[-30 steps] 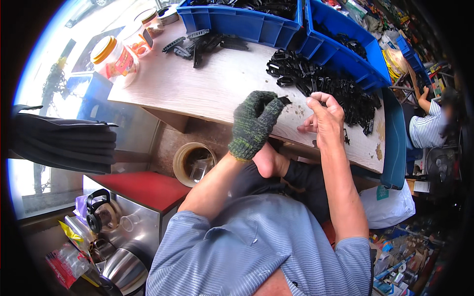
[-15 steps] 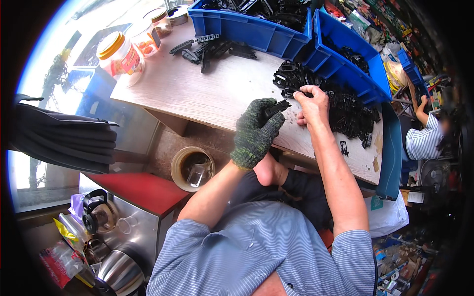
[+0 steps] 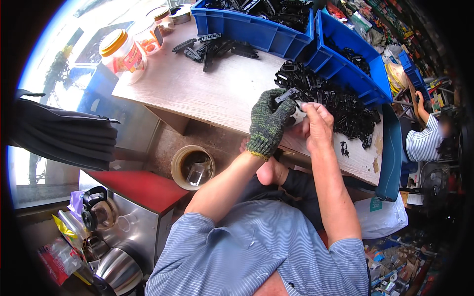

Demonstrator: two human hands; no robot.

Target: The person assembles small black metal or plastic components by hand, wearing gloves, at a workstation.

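Observation:
My left hand [image 3: 269,118], in a dark green knitted glove, grips a black plastic part [image 3: 288,94] between thumb and fingers. Bare and close on its right is my right hand [image 3: 318,124], its thumb and fingers pinched together near the end of that part. Whatever lies in the pinch is too small to make out. Just beyond both hands spreads a heap of similar black plastic parts [image 3: 345,104] on the pale wooden table [image 3: 237,81]. One loose black part [image 3: 344,149] lies apart on the near side of the heap.
Two blue bins [image 3: 254,30] of black parts stand along the table's far side. More black parts [image 3: 210,51] lie at the far left, near lidded plastic jars [image 3: 121,52]. Below the table edge is a round bucket [image 3: 193,167]. Another person [image 3: 424,135] sits off to the right.
My left hand has moved right and slightly up with the black part, which is now tilted differently. My right hand has drawn back from the heap and come down beside it.

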